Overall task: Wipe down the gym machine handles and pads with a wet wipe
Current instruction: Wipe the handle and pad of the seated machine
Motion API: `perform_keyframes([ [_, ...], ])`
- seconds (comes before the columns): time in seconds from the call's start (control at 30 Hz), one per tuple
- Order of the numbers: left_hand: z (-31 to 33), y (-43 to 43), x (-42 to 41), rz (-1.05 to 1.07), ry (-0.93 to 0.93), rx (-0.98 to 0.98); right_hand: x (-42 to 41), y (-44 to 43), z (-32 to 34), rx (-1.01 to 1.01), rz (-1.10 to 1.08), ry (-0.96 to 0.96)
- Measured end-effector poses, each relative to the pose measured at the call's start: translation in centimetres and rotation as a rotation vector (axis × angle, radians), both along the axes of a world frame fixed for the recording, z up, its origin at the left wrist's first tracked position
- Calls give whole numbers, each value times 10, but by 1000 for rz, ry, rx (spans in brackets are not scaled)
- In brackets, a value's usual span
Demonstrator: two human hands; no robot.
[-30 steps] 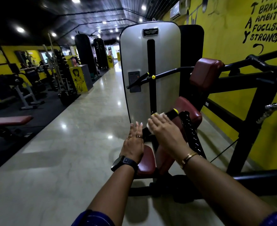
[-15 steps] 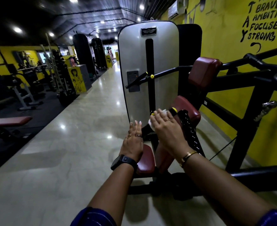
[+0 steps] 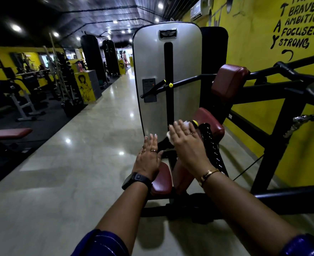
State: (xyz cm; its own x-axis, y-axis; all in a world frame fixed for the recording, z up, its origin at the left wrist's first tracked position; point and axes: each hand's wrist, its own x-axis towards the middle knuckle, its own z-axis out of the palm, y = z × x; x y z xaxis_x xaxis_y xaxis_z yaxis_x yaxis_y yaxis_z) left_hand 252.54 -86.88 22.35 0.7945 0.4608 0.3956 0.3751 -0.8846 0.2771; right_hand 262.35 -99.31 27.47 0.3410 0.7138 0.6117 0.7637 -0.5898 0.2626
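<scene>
Below the silver weight-stack cover [image 3: 152,61], the right hand [image 3: 187,143] presses a white wet wipe [image 3: 186,124] onto the yellow-capped handle [image 3: 195,123]. Its fingers lie extended and close together over the wipe. The left hand [image 3: 148,157] lies flat at the left edge of the maroon seat pad [image 3: 163,180], fingers straight, narrow, holding nothing (contact with the pad cannot be confirmed).

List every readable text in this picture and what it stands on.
"BRAVE": yellow wall
"AMBITIOU" (cut off): same wall
"FOCUSED": same wall
"STRONG": same wall
"T", "A", "Y", stacked: same wall
Topmost line: cut off.
Badge on grey weight cover: too small.
Dark placard below it: blurred.
</scene>
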Motion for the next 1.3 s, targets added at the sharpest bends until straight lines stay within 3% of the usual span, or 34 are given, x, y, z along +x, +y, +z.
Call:
perform_keyframes([
  [0.13,-2,1,0,15,22,31,3,-7,-7,102,-93,-4],
  [0.37,1,0,-2,-18,9,-17,-17,2,-11,-31,127,-83],
  [0.6,4,-8,-5,8,29,-12,-3,-8,-9,69,-109,-47],
  [0.87,9,-14,-10,16,125,90,-20,6,-19,-123,116,-162],
  [1.13,6,-14,-10,6,60,18,-5,-8,-8,65,-146,-46],
  [1.3,9,-15,-11,6,105,36,-34,-2,-22,-35,121,-84],
])
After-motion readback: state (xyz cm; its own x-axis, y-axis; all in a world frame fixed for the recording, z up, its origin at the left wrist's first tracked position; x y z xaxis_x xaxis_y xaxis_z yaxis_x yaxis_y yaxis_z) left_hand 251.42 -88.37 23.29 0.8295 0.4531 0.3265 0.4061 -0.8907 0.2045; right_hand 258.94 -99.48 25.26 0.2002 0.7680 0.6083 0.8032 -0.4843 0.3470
